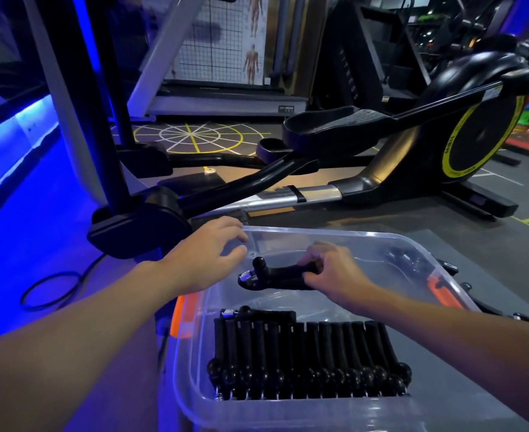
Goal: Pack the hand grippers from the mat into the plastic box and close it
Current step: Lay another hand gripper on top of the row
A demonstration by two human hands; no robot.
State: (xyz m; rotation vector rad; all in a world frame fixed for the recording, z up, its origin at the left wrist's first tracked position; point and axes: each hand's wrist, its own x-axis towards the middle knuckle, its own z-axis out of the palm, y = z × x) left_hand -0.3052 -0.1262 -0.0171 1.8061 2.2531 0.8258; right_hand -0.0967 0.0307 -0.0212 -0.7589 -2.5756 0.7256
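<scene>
A clear plastic box (378, 236) with orange latches lies open on the floor in front of me. Several black hand grippers (307, 360) stand packed in a row along its near side, and one more lies flat just behind them. My right hand (332, 269) is shut on another black hand gripper (272, 277) with a silver spring, holding it over the far half of the box. My left hand (207, 254) rests with fingers apart at the box's far left corner, holding nothing.
An elliptical trainer (413, 145) with a yellow-ringed flywheel stands right behind the box. Its black base (138, 222) sits close to my left hand. A black cable (51, 291) loops on the floor at left. More black grippers (450, 266) lie outside the box's right wall.
</scene>
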